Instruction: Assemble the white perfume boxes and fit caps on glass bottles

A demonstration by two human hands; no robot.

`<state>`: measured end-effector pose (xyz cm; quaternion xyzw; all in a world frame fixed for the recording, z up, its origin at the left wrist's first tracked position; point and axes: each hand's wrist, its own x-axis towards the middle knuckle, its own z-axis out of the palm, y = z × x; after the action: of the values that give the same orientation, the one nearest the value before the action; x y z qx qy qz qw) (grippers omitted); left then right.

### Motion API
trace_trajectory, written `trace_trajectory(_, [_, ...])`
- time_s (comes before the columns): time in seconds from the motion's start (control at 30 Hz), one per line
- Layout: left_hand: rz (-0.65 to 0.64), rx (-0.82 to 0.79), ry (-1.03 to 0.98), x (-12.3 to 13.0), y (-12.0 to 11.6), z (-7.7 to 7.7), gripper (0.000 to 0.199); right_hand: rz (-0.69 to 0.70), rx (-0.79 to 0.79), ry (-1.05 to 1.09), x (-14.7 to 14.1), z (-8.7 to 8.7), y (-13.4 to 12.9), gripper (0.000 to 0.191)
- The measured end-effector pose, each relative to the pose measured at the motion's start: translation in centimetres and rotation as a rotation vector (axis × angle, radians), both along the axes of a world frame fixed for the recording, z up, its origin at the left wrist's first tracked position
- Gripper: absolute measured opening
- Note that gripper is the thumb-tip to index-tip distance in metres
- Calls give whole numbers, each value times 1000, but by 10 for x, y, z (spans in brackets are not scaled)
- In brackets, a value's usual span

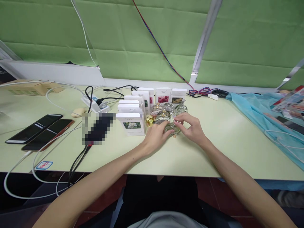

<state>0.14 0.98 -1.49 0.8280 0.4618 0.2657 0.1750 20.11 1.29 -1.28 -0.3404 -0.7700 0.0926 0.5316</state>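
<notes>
Head view: left hand (155,136) curls around glass bottle (172,127), right hand (192,127) pinches its top, box lettering (130,132) illegible.

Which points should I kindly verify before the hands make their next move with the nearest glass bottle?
1. Left hand at the side of the nearest glass bottle: ok.
2. Right hand pinching a small part at the top of that bottle: cannot tell; the fingertips cover the spot.
3. Free room behind that bottle: not ok; the other glass bottles are crowded there.
4. White boxes upright: ok.
5. Number of gold-coloured pieces near the left hand: cannot tell; they are bunched and small.
6. Two phones well apart from both hands: ok.
</notes>
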Motion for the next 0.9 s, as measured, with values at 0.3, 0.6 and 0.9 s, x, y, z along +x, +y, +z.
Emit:
trace_trajectory(0.3, [-6, -17, -8, 0, 0, 0, 32, 35, 50, 6, 2, -4, 2, 2])
trace_trajectory(0.6, [-10, -16, -9, 0, 0, 0, 32, 30, 39, 21, 1, -4, 3, 7])
trace_trajectory(0.9, [-3, -9, 6, 1, 1, -2, 33, 28, 135, -26, 2, -9, 9, 9])
